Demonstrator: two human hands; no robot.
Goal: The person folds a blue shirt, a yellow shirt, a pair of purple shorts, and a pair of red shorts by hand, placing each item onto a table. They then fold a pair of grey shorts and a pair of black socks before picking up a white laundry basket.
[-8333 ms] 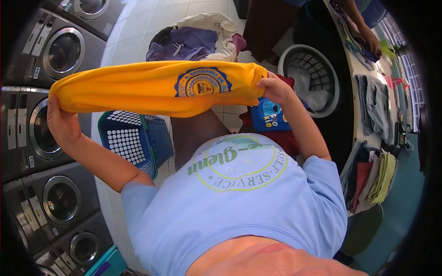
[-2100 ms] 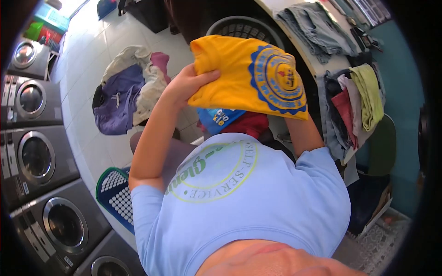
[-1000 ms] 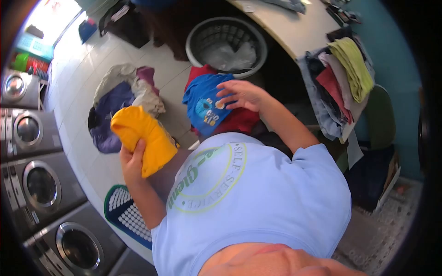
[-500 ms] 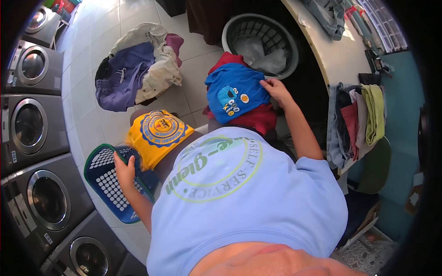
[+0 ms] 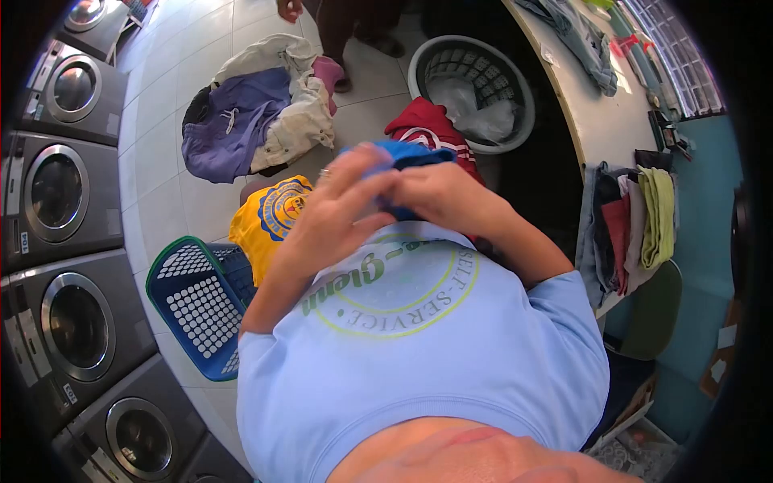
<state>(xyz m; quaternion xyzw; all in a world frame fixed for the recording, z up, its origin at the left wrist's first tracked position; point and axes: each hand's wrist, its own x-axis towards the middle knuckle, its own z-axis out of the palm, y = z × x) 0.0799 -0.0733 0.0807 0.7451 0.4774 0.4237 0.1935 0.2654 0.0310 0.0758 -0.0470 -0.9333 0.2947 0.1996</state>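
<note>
- The left hand (image 5: 338,209) has left the yellow T-shirt (image 5: 270,221) and come across to meet the right hand (image 5: 451,193) over the blue T-shirt (image 5: 423,157); the work seems to have passed from the yellow piece to the blue.
- The blue T-shirt no longer lies flat with its print in view; it is bunched under and just ahead of the hands, uncovering a red garment with white stripes (image 5: 423,117) beyond the right hand.
- Left hand: motion-blurred, fingers apart, thumb held away; it overlaps the right fingertips, and any contact with the cloth is unclear.
- Right hand: fingers bent inward at the blue cloth; the tips are covered and blurred, so I cannot tell whether they pinch it.
- The yellow T-shirt lies beyond the left forearm, seal print up, apparently over the left leg, near the blue laundry basket (image 5: 201,310) on the hand's outer side.
</note>
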